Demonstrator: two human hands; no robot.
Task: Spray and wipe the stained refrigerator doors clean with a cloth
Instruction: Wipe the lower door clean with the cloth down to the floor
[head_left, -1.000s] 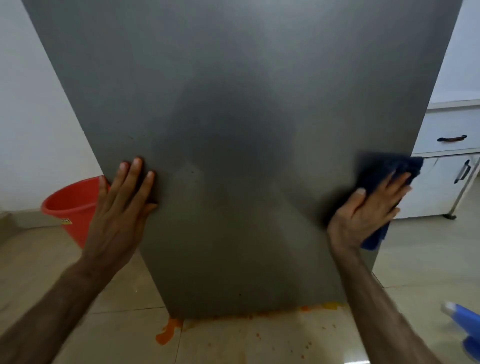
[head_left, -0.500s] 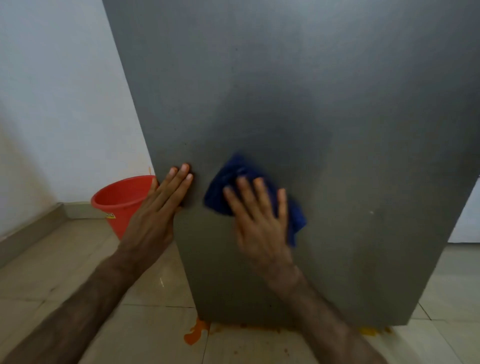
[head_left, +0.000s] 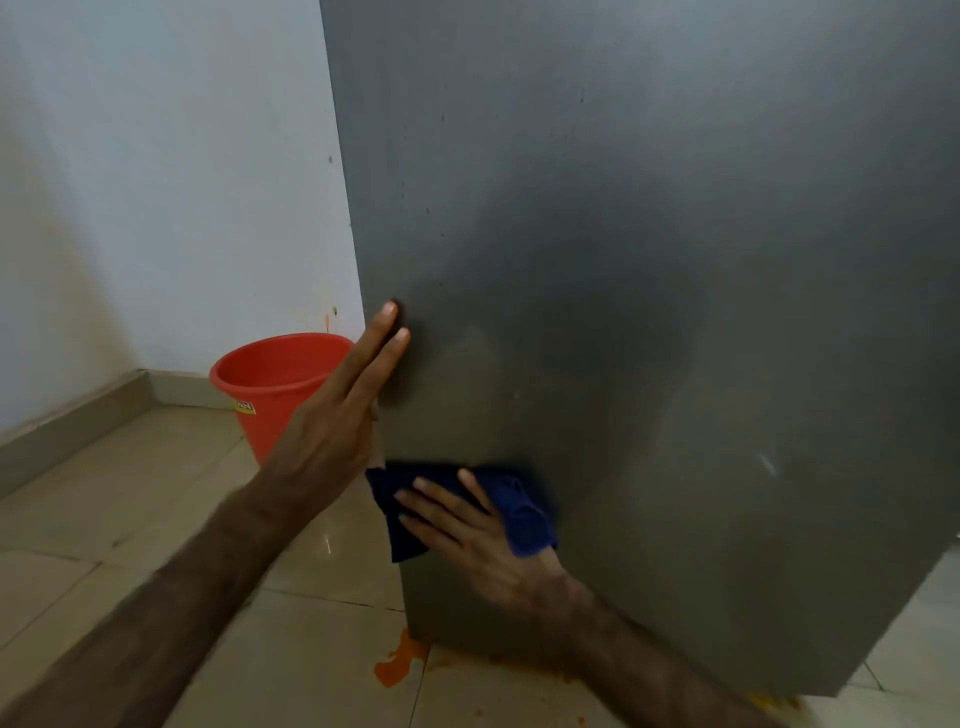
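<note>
The floor (head_left: 156, 519) is pale tile, and a white wall (head_left: 156, 156) stands on the left with a red bucket (head_left: 270, 384) in the corner. The big grey door (head_left: 649, 312) fills most of the view from the head. The left hand (head_left: 337, 415) lies flat on the door near its left edge, with straight fingers; its grip is released and it holds nothing. Lower down, the right hand (head_left: 467, 530) presses the blue cloth (head_left: 519, 514) onto the door with spread fingers, so that grip is loose too, just pushing. The cloth sits near the bottom left corner of the door. This looks like the wiping step, down low on the door. A few small dark spots (head_left: 428, 210) show higher up near the left edge. An orange spill (head_left: 397, 665) lies on the floor under the door. Next, the cloth likely needs a firm push along the bottom part, then up to those spots. No spray bottle shows here.
</note>
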